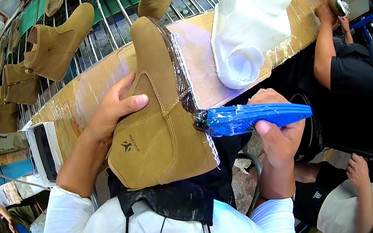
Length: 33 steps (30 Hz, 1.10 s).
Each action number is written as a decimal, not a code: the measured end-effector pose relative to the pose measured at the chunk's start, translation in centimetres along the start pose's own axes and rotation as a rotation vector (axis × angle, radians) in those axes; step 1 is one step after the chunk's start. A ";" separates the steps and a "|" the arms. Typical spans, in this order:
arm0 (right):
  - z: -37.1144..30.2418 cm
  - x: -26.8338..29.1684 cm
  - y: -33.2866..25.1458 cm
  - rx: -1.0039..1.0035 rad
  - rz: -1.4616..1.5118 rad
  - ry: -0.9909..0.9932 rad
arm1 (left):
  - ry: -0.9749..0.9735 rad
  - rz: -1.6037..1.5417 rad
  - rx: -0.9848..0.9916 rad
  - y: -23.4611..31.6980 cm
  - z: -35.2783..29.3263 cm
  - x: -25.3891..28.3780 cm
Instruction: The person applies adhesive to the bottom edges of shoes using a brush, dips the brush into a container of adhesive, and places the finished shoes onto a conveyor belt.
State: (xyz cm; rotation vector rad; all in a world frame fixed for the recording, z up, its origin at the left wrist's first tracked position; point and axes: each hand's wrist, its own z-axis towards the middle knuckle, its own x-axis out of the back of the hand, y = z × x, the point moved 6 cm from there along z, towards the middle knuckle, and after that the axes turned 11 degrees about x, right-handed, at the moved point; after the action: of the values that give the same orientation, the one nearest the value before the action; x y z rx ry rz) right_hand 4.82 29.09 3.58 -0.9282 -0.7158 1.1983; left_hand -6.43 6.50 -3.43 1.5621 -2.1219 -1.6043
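A tan boot upper [150, 137] with pale stitching lies on its side before me, its toe pointing away. My left hand [118, 103] grips it from the left, thumb resting on the leather and the other fingers hidden beneath. In my right hand [276, 126] is a blue-handled brush [255, 116], its dark bristles touching the boot's lower edge on the right. Dark, wet-looking glue [186, 92] coats that edge beside a white stitched rim. Just beyond the brush, a white plastic glue container [249, 18] stands with a small round cup [240, 65] at its near end.
A cardboard-covered bench edge [80, 94] runs across in front of me. Behind it, a metal-bar rack [108, 21] carries several tan boots [60, 41]. Co-workers sit at the right, one with a shoe [337, 5] in hand. A white-framed device [46, 153] stands at the left.
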 end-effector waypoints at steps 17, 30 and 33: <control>-0.7 0.2 -6.4 0.362 -0.404 -0.076 | 0.025 -0.451 0.082 -0.3 -0.8 -0.3; 1.4 0.0 -8.7 0.547 -0.485 -0.161 | -0.105 -0.627 0.182 0.6 -2.7 -4.5; 1.8 -0.1 -8.9 0.598 -0.444 -0.196 | -0.149 -0.668 0.175 0.8 -3.3 -5.8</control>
State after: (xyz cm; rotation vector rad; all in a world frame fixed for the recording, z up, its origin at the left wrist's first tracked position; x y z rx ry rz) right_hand 7.21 28.48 12.37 -0.1421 -0.6208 1.0195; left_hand -2.23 8.40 1.50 2.4746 -1.9607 -1.7706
